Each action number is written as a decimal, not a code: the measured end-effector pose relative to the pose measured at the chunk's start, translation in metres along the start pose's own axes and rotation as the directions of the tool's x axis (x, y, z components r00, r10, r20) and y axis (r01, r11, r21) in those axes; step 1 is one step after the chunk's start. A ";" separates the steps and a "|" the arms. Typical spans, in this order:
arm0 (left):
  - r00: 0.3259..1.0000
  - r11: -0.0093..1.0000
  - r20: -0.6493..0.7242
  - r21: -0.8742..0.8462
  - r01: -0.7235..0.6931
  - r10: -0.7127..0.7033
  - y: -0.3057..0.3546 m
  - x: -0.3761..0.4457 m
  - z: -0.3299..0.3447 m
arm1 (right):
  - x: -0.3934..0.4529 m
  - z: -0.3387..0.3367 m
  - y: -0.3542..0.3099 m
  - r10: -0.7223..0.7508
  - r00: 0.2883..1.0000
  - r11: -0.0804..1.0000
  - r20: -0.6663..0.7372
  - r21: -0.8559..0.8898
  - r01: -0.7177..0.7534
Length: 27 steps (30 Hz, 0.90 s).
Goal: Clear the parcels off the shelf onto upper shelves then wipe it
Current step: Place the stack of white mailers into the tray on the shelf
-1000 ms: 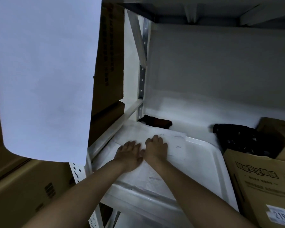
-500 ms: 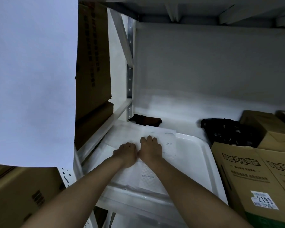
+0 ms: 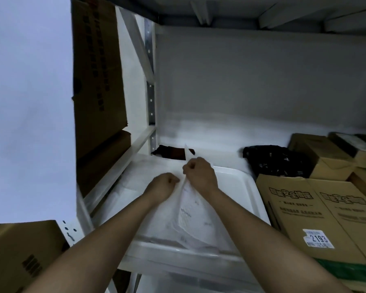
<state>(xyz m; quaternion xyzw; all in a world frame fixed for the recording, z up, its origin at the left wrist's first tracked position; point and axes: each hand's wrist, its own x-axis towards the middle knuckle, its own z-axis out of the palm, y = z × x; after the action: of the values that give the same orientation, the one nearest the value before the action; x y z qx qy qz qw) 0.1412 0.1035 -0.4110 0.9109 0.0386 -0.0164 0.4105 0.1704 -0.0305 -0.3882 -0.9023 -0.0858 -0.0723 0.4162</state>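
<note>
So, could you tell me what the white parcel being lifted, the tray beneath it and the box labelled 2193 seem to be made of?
The white parcel looks like thin, matte plastic film or paper: it creases and drapes where both hands grip it. The tray seems to be smooth, glossy moulded plastic, with a rounded rim that catches the light. The box is brown corrugated cardboard, matte, with printed lettering and a stuck-on label.

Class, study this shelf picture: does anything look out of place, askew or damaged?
Yes. The white parcel no longer lies flat: both hands, left hand and right hand, pinch its top edge, tenting it above the white tray. A crumpled black bag sits behind the boxes.
</note>
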 end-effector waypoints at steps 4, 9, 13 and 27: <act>0.995 0.865 0.082 -0.493 0.092 -0.059 0.038 0.006 0.015 | 0.005 -0.038 -0.002 0.079 0.994 0.997 -0.072 0.028 -0.077; 0.995 0.954 0.071 -0.296 -0.053 0.077 0.068 0.015 0.049 | 0.003 -0.085 0.015 0.129 0.990 0.991 -0.057 -0.022 -0.131; 0.976 0.960 0.171 -0.269 -0.085 0.134 0.081 0.019 0.076 | 0.001 -0.116 0.035 0.167 0.985 0.978 -0.029 -0.122 -0.170; 0.903 0.777 0.407 0.521 -0.354 0.139 0.071 0.011 0.120 | -0.008 -0.135 0.093 0.249 0.968 0.802 -0.009 -0.559 -0.212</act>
<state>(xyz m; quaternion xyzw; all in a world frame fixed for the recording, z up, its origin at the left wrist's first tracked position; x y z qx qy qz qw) 0.1586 -0.0327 -0.4385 0.9716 -0.1628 -0.1322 0.1100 0.1749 -0.1937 -0.3718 -0.9896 0.0357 -0.0136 0.1387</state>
